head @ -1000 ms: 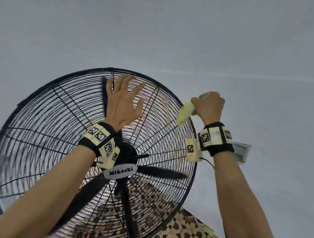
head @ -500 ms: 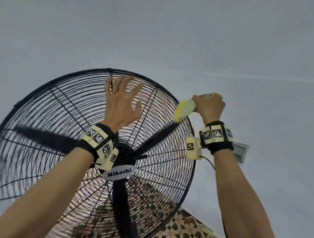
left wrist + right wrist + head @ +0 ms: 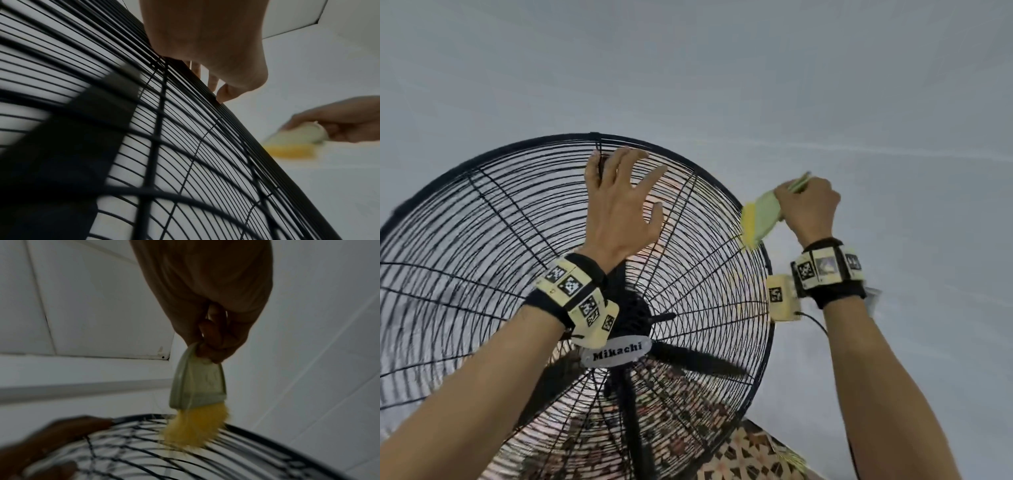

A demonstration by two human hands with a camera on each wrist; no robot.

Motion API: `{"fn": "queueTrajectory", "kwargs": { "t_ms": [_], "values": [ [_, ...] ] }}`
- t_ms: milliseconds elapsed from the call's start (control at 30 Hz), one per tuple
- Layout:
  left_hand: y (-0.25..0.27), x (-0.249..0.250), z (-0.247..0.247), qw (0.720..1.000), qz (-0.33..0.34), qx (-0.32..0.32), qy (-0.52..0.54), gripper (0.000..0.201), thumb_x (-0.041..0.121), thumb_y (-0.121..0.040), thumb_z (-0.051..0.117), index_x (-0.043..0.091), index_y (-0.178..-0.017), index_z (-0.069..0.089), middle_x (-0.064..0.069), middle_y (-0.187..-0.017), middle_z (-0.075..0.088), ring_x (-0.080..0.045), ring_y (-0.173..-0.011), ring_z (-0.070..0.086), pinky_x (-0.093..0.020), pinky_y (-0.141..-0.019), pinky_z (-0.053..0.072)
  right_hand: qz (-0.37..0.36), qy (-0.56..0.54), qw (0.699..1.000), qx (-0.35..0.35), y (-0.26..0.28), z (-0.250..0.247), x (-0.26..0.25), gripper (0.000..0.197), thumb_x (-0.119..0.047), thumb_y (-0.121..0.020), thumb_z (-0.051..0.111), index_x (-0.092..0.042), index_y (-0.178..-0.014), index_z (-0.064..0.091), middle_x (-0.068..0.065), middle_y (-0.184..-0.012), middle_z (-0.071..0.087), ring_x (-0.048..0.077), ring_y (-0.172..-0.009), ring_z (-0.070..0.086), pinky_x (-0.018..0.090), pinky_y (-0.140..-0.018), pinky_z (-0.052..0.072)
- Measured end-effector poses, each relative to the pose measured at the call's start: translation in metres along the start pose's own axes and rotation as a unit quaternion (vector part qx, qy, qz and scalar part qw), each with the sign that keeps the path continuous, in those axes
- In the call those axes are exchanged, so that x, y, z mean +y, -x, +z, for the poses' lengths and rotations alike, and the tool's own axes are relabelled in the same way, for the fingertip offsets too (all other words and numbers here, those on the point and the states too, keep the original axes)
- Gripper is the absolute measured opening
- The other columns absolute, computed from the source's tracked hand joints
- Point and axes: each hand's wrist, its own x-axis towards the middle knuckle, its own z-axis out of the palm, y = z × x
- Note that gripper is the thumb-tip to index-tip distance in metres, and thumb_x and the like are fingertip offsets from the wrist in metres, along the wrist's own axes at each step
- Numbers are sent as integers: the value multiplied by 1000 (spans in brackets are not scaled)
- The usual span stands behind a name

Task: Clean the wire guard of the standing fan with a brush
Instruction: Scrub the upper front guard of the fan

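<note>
Left hand (image 3: 619,209) spread, fingers straight, fingertips resting on the upper rim of the black wire guard (image 3: 482,219) of the standing fan. Right hand (image 3: 808,209) curled round the pale green handle of the brush (image 3: 758,219); yellow bristles touching the wires at the guard's upper right edge. Dark blades (image 3: 698,361) behind the wires, blurred. Oval "Mikachi" badge (image 3: 616,353) at the guard's centre. White wall behind; patterned floor tiles (image 3: 750,455) below the guard.

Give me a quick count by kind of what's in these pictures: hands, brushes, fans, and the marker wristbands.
Hands: 2, the left hand and the right hand
Brushes: 1, the brush
Fans: 1, the standing fan
Marker wristbands: 2, the left wristband and the right wristband
Total: 6
</note>
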Motion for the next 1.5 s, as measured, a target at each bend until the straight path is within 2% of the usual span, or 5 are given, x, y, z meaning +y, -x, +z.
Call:
{"fn": "queueTrajectory", "kwargs": {
  "t_ms": [233,400,900,1267,1500],
  "values": [
    [1,0,-2,1000,-1,5,-2,57,39,-89,58,27,-145,58,-8,-152,47,-30,-150,34,-64,-124,11,41,-206,978,-9,-33,50,-65,18,-30,-87,71,-13,-85,75,5,-82,74,28,-85,72,42,-82,60],
    [0,-3,-2,1000,0,-8,-1,59,39,-87,57,27,-145,58,-8,-153,47,-30,-150,33,-64,-124,11,101,-20,994,-31,-56,35,-3,41,-31,-91,66,3,-111,70,23,-112,72,39,-110,67,38,-90,50],
    [2,-4,-4,1000,0,11,17,58,36,-85,60,24,-142,61,-11,-151,50,-32,-150,36,-63,-124,12,178,-161,963,-121,-106,69,59,53,-47,-45,67,-7,-79,68,11,-77,69,35,-90,72,47,-77,61],
    [1,2,-6,1000,-1,4,20,60,35,-84,59,27,-143,58,-9,-152,48,-31,-150,34,-64,-124,10,133,-298,939,-106,-86,83,-42,23,-29,-69,76,-8,-68,66,12,-67,67,33,-75,71,44,-72,63],
    [3,-3,-7,1000,4,3,19,60,36,-83,61,24,-143,60,-10,-153,47,-32,-151,33,-62,-125,9,223,-193,946,-137,-67,35,62,13,-18,-86,69,-7,-85,61,4,-69,65,24,-72,68,28,-62,59]
  ]
}}
